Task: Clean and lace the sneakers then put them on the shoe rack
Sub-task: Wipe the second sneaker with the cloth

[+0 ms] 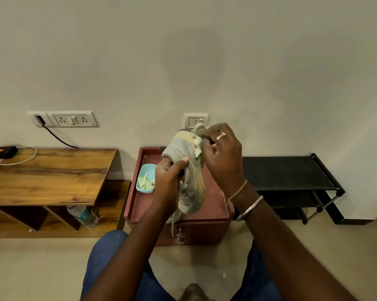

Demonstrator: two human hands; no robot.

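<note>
- Beige wall behind; a low red wooden bench [213, 192] stands against it, with a black metal shoe rack [287, 172] on its right.
- Left hand [168, 177] grips the pale grey-and-cream sneaker [188, 170] above the bench.
- Right hand [222, 157] pinches a pale green wipe [199, 148] against the sneaker's upper end.
- Risk: hard rubbing could twist the sneaker loose, and its dangling white lace [172, 224] might snag.

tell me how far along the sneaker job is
Done: nothing clearly finished. In hand: the left hand holds a sneaker while the right hand presses a pale wipe to it. Left: a lace hangs loose, and the black shoe rack shows no sneakers.
</note>
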